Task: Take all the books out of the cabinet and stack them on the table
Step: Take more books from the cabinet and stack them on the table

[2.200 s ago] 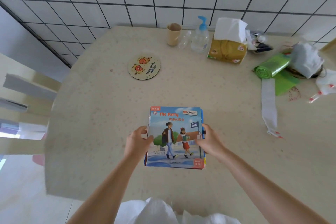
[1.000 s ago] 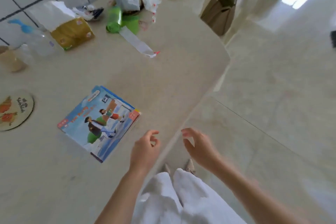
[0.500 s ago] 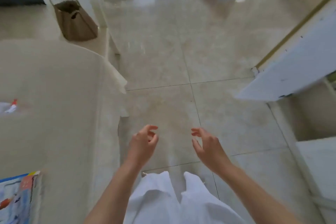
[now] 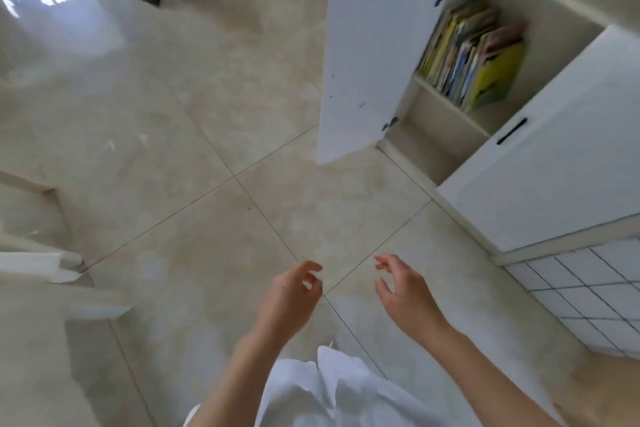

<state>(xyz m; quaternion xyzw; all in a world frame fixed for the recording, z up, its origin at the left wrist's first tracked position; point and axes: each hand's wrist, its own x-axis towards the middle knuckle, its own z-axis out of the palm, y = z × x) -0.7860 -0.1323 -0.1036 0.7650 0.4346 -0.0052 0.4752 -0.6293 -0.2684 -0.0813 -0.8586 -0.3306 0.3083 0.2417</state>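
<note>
Books (image 4: pixel 471 52): a row of thin picture books is seen standing, leaning, on the upper shelf (image 4: pixel 450 101) of the cabinet (image 4: pixel 554 163), toward that shelf's front edge; the lower compartment appears bare as far as can be seen.
Cabinet door (image 4: pixel 367 59): the left door is swung wide open, so the books are exposed; the right door is closed.
Step in hand: a trip to the cabinet for more books is judged to be under way; many books remain to be moved.
Next move: the cabinet is to be approached and a batch of books gripped from the shelf's front edge.
Left hand (image 4: pixel 291 298): held out over the floor tiles, nothing gripped, fingers loosely curled.
Right hand (image 4: pixel 405 295): held apart from the left, likewise bare, fingers relaxed and slightly bent.
</note>
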